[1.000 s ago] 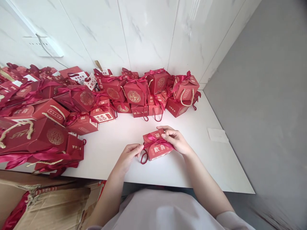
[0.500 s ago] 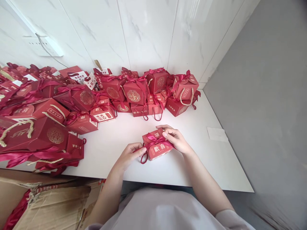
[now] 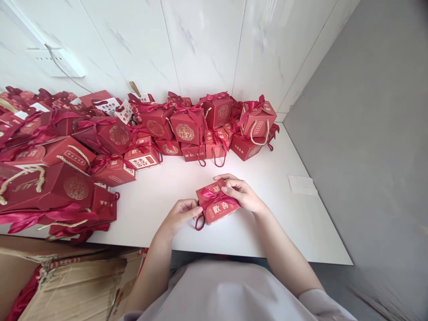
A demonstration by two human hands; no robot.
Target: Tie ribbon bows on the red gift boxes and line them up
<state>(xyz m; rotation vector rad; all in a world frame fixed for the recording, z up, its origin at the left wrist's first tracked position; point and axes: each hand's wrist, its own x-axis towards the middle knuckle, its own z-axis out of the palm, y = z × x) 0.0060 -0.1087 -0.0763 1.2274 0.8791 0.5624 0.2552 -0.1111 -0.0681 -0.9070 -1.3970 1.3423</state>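
A small red gift box (image 3: 220, 214) with light lettering lies on the white table in front of me, a dark pink ribbon bow (image 3: 214, 196) across its top. At its left edge my left hand (image 3: 183, 215) pinches a ribbon end between thumb and fingers. A dark red cord loop (image 3: 199, 222) hangs beside those fingertips. My right hand (image 3: 241, 193) is closed on the bow's right side, with its fingers over the far edge of the box. Part of the ribbon is hidden beneath the right fingers.
Many red boxes (image 3: 115, 133) with ribbons and cord handles are piled at the left and along the tiled wall. A white paper piece (image 3: 302, 185) lies on the table (image 3: 321, 240) at the right. An open cardboard box (image 3: 80, 290) stands below the left edge.
The box and both hands appear slightly further left in the view. The right fingers have shifted a little over the bow; the left hand keeps its pinch.
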